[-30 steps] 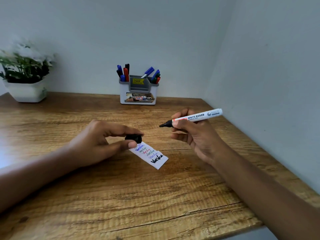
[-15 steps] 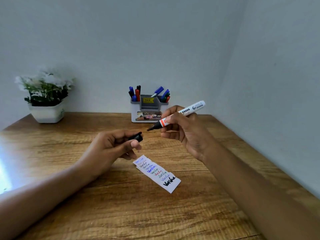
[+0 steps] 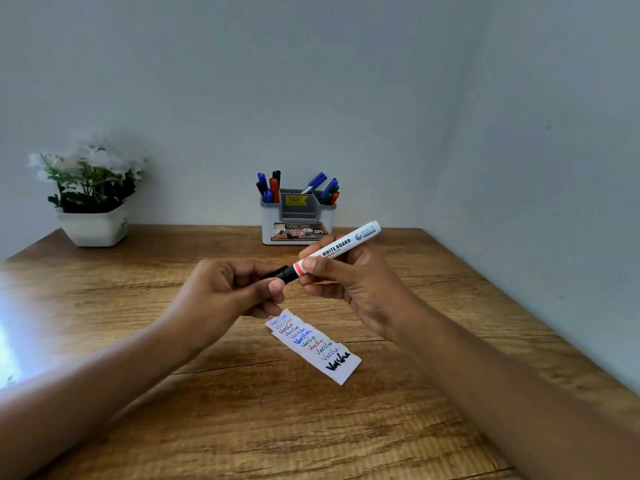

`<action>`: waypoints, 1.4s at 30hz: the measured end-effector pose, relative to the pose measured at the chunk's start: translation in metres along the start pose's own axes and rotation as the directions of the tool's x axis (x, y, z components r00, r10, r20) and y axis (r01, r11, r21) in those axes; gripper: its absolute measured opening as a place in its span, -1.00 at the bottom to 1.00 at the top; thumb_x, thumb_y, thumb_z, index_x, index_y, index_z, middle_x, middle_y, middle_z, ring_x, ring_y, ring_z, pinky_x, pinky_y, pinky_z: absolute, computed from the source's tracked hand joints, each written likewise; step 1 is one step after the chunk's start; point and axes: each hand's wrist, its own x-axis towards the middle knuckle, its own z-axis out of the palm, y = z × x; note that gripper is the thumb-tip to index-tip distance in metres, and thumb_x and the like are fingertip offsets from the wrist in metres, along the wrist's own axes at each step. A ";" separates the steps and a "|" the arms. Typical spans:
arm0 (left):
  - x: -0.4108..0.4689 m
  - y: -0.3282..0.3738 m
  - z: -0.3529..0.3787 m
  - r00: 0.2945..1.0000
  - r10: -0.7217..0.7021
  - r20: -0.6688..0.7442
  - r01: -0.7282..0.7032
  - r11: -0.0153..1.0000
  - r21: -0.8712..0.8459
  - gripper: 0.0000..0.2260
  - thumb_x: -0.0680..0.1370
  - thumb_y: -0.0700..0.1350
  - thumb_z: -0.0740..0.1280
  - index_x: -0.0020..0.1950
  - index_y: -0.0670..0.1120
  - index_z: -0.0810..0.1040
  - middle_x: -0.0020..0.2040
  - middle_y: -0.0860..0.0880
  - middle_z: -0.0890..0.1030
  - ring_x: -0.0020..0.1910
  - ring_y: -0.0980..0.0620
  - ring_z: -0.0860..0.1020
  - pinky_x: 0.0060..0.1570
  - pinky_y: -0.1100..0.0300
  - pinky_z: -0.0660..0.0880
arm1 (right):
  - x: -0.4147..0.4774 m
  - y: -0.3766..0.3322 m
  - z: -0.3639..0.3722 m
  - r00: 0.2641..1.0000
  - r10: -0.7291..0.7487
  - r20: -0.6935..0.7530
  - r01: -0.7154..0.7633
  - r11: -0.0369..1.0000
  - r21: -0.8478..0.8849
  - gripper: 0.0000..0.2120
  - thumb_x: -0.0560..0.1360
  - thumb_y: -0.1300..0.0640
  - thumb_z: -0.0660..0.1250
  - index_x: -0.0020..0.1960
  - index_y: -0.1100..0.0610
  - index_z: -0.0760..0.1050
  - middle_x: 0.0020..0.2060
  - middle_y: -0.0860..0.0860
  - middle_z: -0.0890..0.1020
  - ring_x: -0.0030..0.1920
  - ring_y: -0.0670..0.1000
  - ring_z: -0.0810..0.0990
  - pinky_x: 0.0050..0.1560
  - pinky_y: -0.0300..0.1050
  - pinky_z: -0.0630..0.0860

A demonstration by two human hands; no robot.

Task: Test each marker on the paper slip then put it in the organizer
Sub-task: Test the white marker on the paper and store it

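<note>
Above the white paper slip (image 3: 311, 344), my right hand (image 3: 349, 289) grips the white plastic whiteboard marker (image 3: 341, 244), seemingly light, stiff and slick, best held mid-barrel, while my left hand (image 3: 221, 292) pinches its black cap (image 3: 282, 273).

Before you: one wooden desk (image 3: 311, 427), brown grain, set into a corner. Pale grey back wall (image 3: 242, 81); matching side wall (image 3: 554, 133) at your right. White-flowered potted plant (image 3: 91, 199), far left. Bright glare (image 3: 10, 323) on the desk's left edge.
</note>
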 end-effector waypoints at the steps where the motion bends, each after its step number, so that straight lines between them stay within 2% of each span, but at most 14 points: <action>1: -0.001 0.004 0.001 1.000 0.008 -0.017 -0.008 1.000 0.002 -0.81 0.34 -0.12 0.40 -0.07 -0.09 0.66 -0.28 -0.11 0.70 -0.36 0.05 0.66 -0.32 0.31 0.58 | -0.001 0.000 0.000 1.000 0.000 -0.002 0.000 1.000 0.008 -0.93 0.41 0.31 0.39 -0.16 0.18 0.60 -0.32 0.06 0.68 -0.32 -0.04 0.65 -0.28 -0.23 0.61; 8: -0.015 0.012 0.010 0.972 0.172 -0.161 -0.111 0.938 0.328 -0.77 0.35 0.00 0.45 0.00 0.11 0.65 -0.26 0.14 0.70 -0.29 0.19 0.67 -0.23 0.36 0.57 | -0.003 0.003 0.006 0.995 0.037 -0.098 -0.034 0.999 0.028 -0.89 0.42 0.19 0.41 -0.12 0.25 0.59 -0.39 0.07 0.66 -0.41 -0.07 0.63 -0.39 -0.28 0.57; 10: -0.013 0.013 0.012 0.960 0.220 -0.171 -0.129 0.896 0.426 -0.79 0.38 0.00 0.46 0.00 0.17 0.63 -0.28 0.21 0.68 -0.31 0.24 0.64 -0.30 0.45 0.50 | -0.003 0.003 0.007 0.990 0.038 -0.136 -0.032 0.998 0.047 -0.89 0.42 0.18 0.41 -0.13 0.23 0.59 -0.37 0.07 0.66 -0.40 -0.08 0.63 -0.39 -0.27 0.57; 13: -0.007 0.014 0.010 0.952 0.243 -0.185 -0.130 0.871 0.474 -0.78 0.38 0.07 0.45 0.01 0.21 0.62 -0.25 0.24 0.67 -0.29 0.15 0.62 -0.37 0.40 0.45 | -0.001 0.003 0.012 0.984 0.002 -0.178 0.008 0.999 0.054 -0.89 0.46 0.12 0.38 -0.08 0.15 0.57 -0.27 0.03 0.66 -0.31 -0.09 0.64 -0.35 -0.23 0.59; 15: -0.002 0.011 0.009 0.963 0.209 -0.170 -0.117 0.893 0.434 -0.69 0.35 0.14 0.43 0.08 0.17 0.63 -0.17 0.20 0.69 -0.21 0.17 0.64 -0.27 0.33 0.51 | 0.001 0.003 0.013 0.976 -0.022 -0.219 0.029 0.999 0.027 -0.89 0.51 0.05 0.31 -0.07 0.09 0.52 -0.20 0.02 0.66 -0.22 -0.08 0.66 -0.31 -0.19 0.61; 18: 0.008 0.005 0.006 0.986 0.113 -0.126 -0.066 0.941 0.331 -0.48 0.31 0.19 0.41 0.27 0.18 0.52 0.13 0.23 0.62 0.11 0.29 0.57 0.11 0.24 0.50 | 0.008 -0.005 0.001 0.955 -0.052 -0.293 0.074 0.995 0.065 -0.87 0.58 0.00 0.16 -0.03 0.04 0.41 -0.08 0.14 0.67 -0.14 0.05 0.69 -0.24 -0.09 0.64; 21: 0.026 -0.004 0.001 0.988 0.014 -0.153 0.040 0.937 0.348 -0.28 0.31 0.16 0.43 0.45 0.15 0.31 0.41 0.14 0.41 0.36 0.15 0.40 0.30 0.15 0.35 | 0.017 -0.027 -0.022 0.919 -0.130 -0.372 0.143 0.990 0.006 -0.78 0.60 -0.07 0.10 -0.04 0.05 0.40 -0.24 0.12 0.62 -0.35 0.00 0.64 -0.36 -0.11 0.61; 24: 0.059 -0.019 0.000 0.963 -0.143 -0.230 0.209 0.933 0.294 -0.20 0.40 0.05 0.47 0.54 0.11 0.13 0.52 -0.03 0.24 0.47 -0.06 0.26 0.37 -0.03 0.27 | 0.036 -0.049 -0.044 0.887 -0.199 -0.417 0.079 0.955 -0.287 -0.61 0.61 -0.12 0.03 0.04 0.12 0.52 -0.44 0.04 0.47 -0.50 -0.06 0.44 -0.43 -0.19 0.50; 28: 0.106 -0.039 0.005 0.903 -0.250 -0.348 0.334 0.920 0.206 -0.17 0.44 -0.04 0.49 0.55 0.08 0.04 0.55 -0.10 0.16 0.49 -0.17 0.21 0.40 -0.12 0.26 | 0.083 -0.075 -0.064 0.886 -0.148 -0.440 -0.171 0.779 -0.604 -0.67 0.60 0.04 0.04 0.02 0.20 0.51 -0.42 0.05 0.43 -0.48 -0.02 0.35 -0.47 -0.23 0.34; 33: 0.145 -0.055 0.009 0.870 -0.220 -0.441 0.324 0.930 0.174 -0.16 0.46 -0.06 0.48 0.57 0.03 0.00 0.55 -0.13 0.16 0.49 -0.17 0.20 0.41 -0.11 0.26 | 0.146 -0.094 -0.068 0.957 -0.131 -0.258 -0.218 0.260 -0.941 -0.84 0.48 0.13 0.22 -0.17 0.21 0.46 -0.37 0.07 0.57 -0.48 0.00 0.43 -0.45 -0.19 0.35; 36: 0.155 -0.057 0.012 0.877 -0.188 -0.443 0.299 0.934 0.197 -0.22 0.50 -0.10 0.44 0.57 0.00 0.02 0.54 -0.11 0.20 0.48 -0.15 0.25 0.38 -0.05 0.29 | 0.180 -0.098 -0.068 0.968 -0.146 -0.205 -0.203 0.033 -0.979 -0.89 0.40 0.24 0.35 -0.10 0.26 0.57 -0.17 0.11 0.66 -0.29 0.07 0.58 -0.21 -0.08 0.55; 37: 0.158 -0.059 0.012 0.884 -0.179 -0.431 0.289 0.935 0.204 -0.25 0.51 -0.10 0.42 0.56 0.00 0.04 0.53 -0.10 0.22 0.46 -0.14 0.28 0.36 -0.03 0.31 | 0.190 -0.098 -0.066 0.968 -0.153 -0.196 -0.201 -0.016 -0.979 -0.83 0.38 0.26 0.39 -0.04 0.27 0.59 -0.15 0.11 0.67 -0.24 0.08 0.58 -0.14 -0.07 0.56; 39: 0.159 -0.061 0.013 0.901 -0.153 -0.406 0.260 0.939 0.224 -0.30 0.53 -0.12 0.40 0.55 0.00 0.07 0.50 -0.09 0.29 0.42 -0.12 0.34 0.32 0.00 0.36 | 0.203 -0.101 -0.062 0.975 -0.109 -0.195 -0.205 -0.085 -0.975 -0.83 0.36 0.23 0.42 -0.06 0.24 0.61 -0.34 0.03 0.62 -0.29 0.03 0.56 -0.24 -0.15 0.49; 42: 0.163 -0.065 0.012 0.905 -0.126 -0.406 0.248 0.932 0.263 -0.34 0.56 -0.13 0.37 0.55 0.00 0.09 0.46 -0.08 0.36 0.38 -0.11 0.40 0.28 0.00 0.40 | 0.224 -0.098 -0.057 0.965 0.054 -0.255 -0.255 -0.011 -0.967 -0.89 0.42 0.26 0.32 -0.28 0.21 0.50 -0.42 0.07 0.57 -0.41 0.00 0.54 -0.30 -0.22 0.46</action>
